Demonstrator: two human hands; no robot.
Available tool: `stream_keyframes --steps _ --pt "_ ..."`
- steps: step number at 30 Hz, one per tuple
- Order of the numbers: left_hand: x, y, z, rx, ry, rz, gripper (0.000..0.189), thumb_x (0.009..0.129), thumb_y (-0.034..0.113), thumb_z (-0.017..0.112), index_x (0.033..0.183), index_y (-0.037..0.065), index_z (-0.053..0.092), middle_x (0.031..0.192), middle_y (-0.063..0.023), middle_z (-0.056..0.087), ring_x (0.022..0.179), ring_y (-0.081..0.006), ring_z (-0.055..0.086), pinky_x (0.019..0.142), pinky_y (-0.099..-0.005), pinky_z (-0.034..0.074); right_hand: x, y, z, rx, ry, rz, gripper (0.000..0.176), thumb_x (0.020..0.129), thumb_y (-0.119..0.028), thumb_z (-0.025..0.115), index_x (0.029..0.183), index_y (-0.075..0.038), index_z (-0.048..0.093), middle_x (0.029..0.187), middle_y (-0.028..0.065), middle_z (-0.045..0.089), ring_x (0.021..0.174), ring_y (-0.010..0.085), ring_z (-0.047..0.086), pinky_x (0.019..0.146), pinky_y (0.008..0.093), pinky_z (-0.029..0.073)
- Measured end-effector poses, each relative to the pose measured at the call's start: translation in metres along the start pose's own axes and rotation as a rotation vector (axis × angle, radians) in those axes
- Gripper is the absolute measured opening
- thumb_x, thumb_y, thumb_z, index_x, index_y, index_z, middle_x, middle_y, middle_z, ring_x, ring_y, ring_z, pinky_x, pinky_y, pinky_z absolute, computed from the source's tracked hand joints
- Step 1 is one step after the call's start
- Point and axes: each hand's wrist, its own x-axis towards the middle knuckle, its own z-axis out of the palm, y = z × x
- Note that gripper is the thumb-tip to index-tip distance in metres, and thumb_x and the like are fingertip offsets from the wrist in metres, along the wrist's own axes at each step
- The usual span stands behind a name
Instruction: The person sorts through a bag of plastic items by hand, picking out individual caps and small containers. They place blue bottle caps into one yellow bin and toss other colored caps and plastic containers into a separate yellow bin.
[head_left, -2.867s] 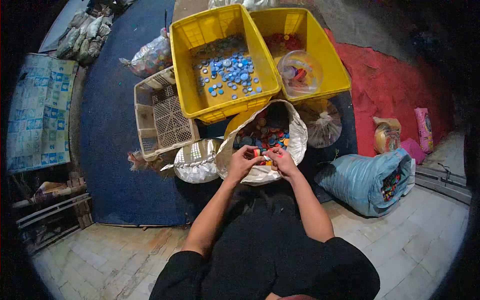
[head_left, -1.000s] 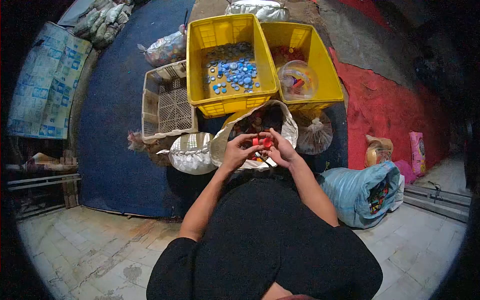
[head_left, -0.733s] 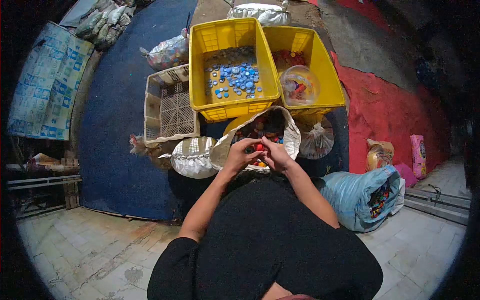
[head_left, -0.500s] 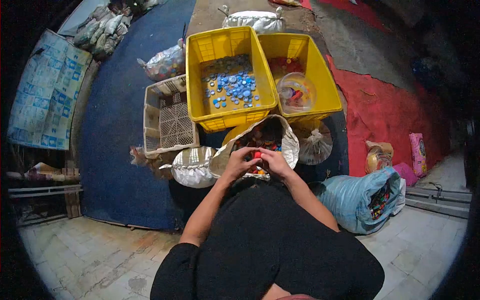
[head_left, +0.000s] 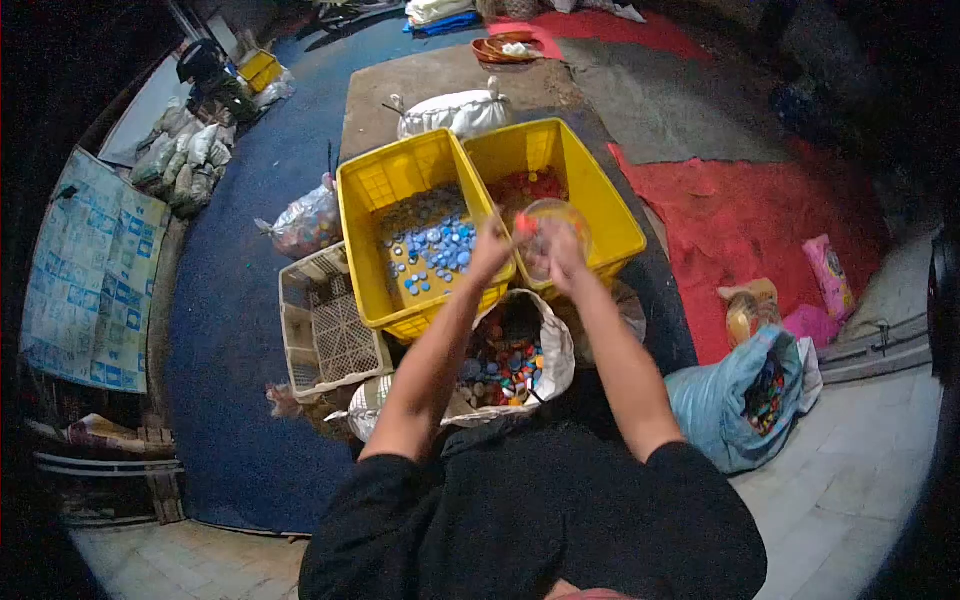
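My left hand (head_left: 490, 252) is over the inner walls of the two yellow tubs, its fingers smeared by motion. A blurred red bottle cap (head_left: 525, 223) shows right by its fingertips. My right hand (head_left: 563, 260), also blurred, overlaps the round clear plastic tub (head_left: 572, 218) in the right yellow tub (head_left: 618, 225). Whether either hand grips the cap I cannot tell. Blue caps (head_left: 445, 243) lie in the left yellow tub (head_left: 362, 200). Below my forearms, a white woven sack (head_left: 558, 345) gapes open, holding mixed coloured caps (head_left: 510, 375).
A pale plastic crate (head_left: 335, 330) stands left of the tubs, with a clear bag of caps (head_left: 305, 220) behind it. A tied white sack (head_left: 455, 113) lies beyond. At right, a blue sack of caps (head_left: 730, 400) rests on its side near red matting (head_left: 720, 230).
Both hands have moved up and forward from the sack's mouth to over the yellow tubs, and are now apart. The red cap moved forward too. The view has tilted up.
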Motion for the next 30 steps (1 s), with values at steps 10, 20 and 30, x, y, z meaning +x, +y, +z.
stream_keyframes --steps 10,20,30 --pt "-0.092 -0.034 -0.025 -0.049 0.159 -0.193 0.048 0.091 0.034 0.061 0.119 -0.004 0.057 0.111 -0.0143 0.064 0.103 -0.0207 0.060 0.091 -0.0324 0.045 -0.061 0.072 -0.064 -0.071 0.186 0.249 0.048 0.090 -0.032 0.061 0.130 -0.011 0.045 0.121 0.0060 0.050 0.097 0.0222 0.054 0.074 0.0364 0.050" --pt "-0.320 -0.129 -0.038 0.244 -0.166 -0.611 0.043 0.090 0.038 0.061 0.118 0.005 0.062 0.104 -0.0104 0.068 0.097 -0.0171 0.063 0.089 -0.0373 0.045 -0.112 0.221 -0.087 -0.944 0.014 0.387 0.029 0.082 -0.023 0.064 0.101 -0.001 0.065 0.104 0.0165 0.065 0.094 0.0304 0.064 0.081 0.0372 0.051" --pt "-0.354 -0.091 -0.027 0.899 -0.885 -0.750 0.058 0.089 0.058 0.044 0.131 0.019 0.054 0.117 -0.0168 0.063 0.112 -0.0319 0.059 0.105 -0.0592 0.025 -0.130 0.297 -0.094 -1.916 -0.481 0.082 0.036 0.080 -0.021 0.053 0.112 -0.012 0.067 0.125 0.0156 0.056 0.124 0.0348 0.044 0.099 0.0522 0.033"
